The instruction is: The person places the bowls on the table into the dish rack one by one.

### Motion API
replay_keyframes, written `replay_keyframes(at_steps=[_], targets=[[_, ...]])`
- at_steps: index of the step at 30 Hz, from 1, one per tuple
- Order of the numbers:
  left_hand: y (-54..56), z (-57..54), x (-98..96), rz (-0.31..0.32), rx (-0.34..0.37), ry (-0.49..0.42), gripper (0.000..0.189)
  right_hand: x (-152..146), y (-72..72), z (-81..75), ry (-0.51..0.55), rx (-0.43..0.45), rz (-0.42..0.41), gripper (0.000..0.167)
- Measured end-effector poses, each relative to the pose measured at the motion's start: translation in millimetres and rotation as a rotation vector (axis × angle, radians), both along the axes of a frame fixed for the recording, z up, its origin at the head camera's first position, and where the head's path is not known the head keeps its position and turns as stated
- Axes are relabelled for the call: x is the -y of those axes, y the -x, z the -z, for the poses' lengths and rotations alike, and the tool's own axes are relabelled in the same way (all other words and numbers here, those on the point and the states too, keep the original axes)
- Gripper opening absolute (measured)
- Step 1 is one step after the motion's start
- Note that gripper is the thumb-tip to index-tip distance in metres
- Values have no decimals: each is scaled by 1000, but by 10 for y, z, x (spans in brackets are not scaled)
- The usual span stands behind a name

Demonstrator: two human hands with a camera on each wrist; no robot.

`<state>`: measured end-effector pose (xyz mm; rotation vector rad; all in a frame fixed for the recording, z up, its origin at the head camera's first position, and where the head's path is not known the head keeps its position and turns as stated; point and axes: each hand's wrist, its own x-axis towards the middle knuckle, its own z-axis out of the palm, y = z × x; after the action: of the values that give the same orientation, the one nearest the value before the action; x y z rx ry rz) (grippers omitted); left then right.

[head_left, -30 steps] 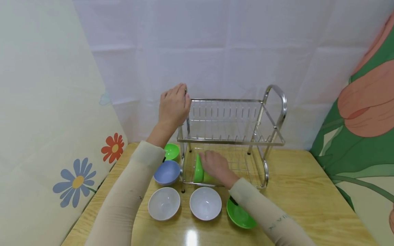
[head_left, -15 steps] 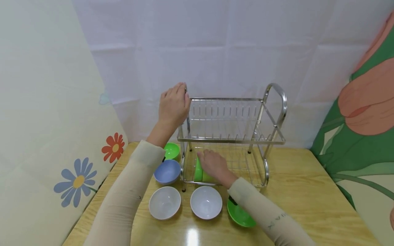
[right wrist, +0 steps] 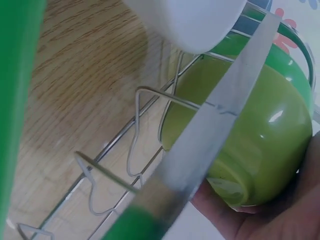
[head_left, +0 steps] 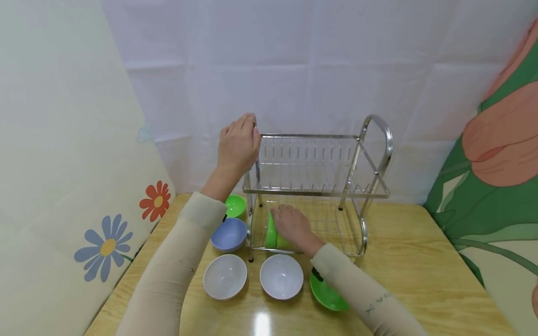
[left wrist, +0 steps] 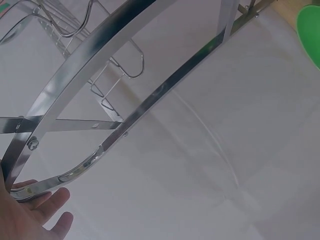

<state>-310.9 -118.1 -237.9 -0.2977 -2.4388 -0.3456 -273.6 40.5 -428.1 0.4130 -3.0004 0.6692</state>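
Observation:
A two-tier metal dish rack point(head_left: 315, 192) stands on the wooden table. My left hand point(head_left: 237, 147) grips the top of its left curved handle point(left wrist: 82, 165), and the left wrist view shows the fingers around the tube. On the rack's lower tier, my right hand point(head_left: 294, 227) holds a yellow-green bowl point(right wrist: 250, 120) turned on its side between the wires. Just left of it, a brighter green bowl point(head_left: 271, 232) also stands on edge, partly hidden behind the yellow-green one in the right wrist view. The upper tier holds no dishes.
Two white bowls point(head_left: 225, 277) and a green bowl point(head_left: 329, 294) sit along the rack's front, the green one partly under my right sleeve. Left of the rack are a blue bowl point(head_left: 229, 234) and a small green bowl point(head_left: 235, 206). A white cloth point(head_left: 311, 84) hangs behind.

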Motion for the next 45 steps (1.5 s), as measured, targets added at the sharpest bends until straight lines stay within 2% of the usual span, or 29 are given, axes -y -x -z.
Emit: replay_keyframes(at_steps=[6,12,17,20,23,31,39,45], targets=[[6,20,-18,7,13,-4,51,-29,-22,-8,4,52,16,70],[6,18,-29,6,5,-10,50,-91,-23,-59,-3,89,-12,73],[-4,8,-35,13,4,-8,51,-172,-27,-114,-66,64,-50,64],[-12,6,-34,15,2,-9,51,-235,-28,-152,-32,70,-39,62],[-21,8,-30,16,7,-11,51,-304,-35,-185,53,101,1,69],[-39,0,-26,16,20,-11,52,-493,-107,-271,97,129,18,87],[-33,7,-16,17,24,-10,51,-617,-242,-353,127,112,29,74],[-27,12,10,6,25,-7,51,-665,-330,-411,103,92,5,79]])
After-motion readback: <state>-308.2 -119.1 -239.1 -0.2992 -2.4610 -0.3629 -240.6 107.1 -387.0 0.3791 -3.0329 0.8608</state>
